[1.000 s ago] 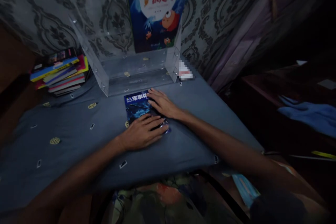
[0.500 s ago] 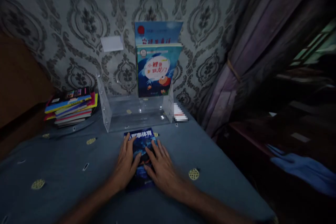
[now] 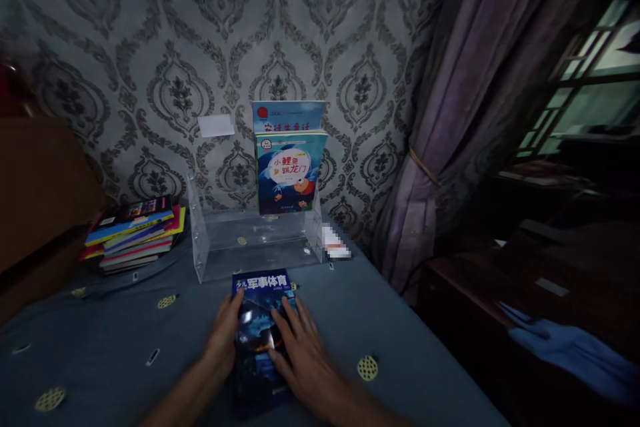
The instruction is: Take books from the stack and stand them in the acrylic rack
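Note:
A dark blue magazine (image 3: 260, 327) with white Chinese lettering lies in front of me on the cloth, its cover facing up. My left hand (image 3: 224, 333) grips its left edge, the thumb on the cover and the other fingers out of sight around the side. Flat on the right part of the cover rests my right hand (image 3: 305, 350), fingers spread. Just beyond stands a clear acrylic rack (image 3: 240, 257). Two upright books show at its right end: a picture book (image 3: 285, 177) with a red fish, and a taller blue book (image 3: 290, 116) behind it.
A stack of books (image 3: 137, 233) sits at the left by a brown box (image 3: 40, 187). A small white card (image 3: 216, 125) shows against the patterned wall. To the right hang a tied curtain (image 3: 420, 147) and, lower down, a blue cloth (image 3: 570, 353).
My left hand has gone from lying on the cover to gripping the magazine's left edge. The right hand stays on the cover. The view has tilted up, so everything sits lower.

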`<state>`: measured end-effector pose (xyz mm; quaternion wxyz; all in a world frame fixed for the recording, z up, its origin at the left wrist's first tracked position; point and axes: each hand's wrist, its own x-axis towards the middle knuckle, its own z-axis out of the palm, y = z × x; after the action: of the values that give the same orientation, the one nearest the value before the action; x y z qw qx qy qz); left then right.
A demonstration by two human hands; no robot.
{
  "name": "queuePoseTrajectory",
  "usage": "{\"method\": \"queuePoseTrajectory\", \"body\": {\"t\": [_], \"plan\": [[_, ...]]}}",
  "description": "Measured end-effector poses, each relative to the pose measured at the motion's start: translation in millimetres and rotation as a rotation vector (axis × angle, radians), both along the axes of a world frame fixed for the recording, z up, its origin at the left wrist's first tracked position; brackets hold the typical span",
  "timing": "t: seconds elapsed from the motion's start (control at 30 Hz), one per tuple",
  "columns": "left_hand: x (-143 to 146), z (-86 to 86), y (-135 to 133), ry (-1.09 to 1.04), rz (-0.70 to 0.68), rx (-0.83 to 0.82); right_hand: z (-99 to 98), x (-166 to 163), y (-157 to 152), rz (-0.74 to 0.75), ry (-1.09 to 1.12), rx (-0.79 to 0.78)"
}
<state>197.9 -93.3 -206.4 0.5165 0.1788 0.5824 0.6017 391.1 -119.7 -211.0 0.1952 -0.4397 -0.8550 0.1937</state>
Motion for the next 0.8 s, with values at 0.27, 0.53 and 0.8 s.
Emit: {"method": "queuePoseTrajectory", "body": {"t": [0.27, 0.53, 0.8], "plan": [[22.0, 32.9, 5.2, -0.016, -0.012, 0.077, -0.1, -4.7, 9.6, -0.088, 0.231, 0.038], [16.2, 42.9, 21.4, 0.275, 0.027, 0.540, 30.7, -23.8, 44.1, -0.206, 0.743, 0.009], [3.0, 17.5, 29.6, 0.428, 0.023, 0.545, 23.7, -30.6, 44.3, -0.170, 0.855, 0.095]]}}
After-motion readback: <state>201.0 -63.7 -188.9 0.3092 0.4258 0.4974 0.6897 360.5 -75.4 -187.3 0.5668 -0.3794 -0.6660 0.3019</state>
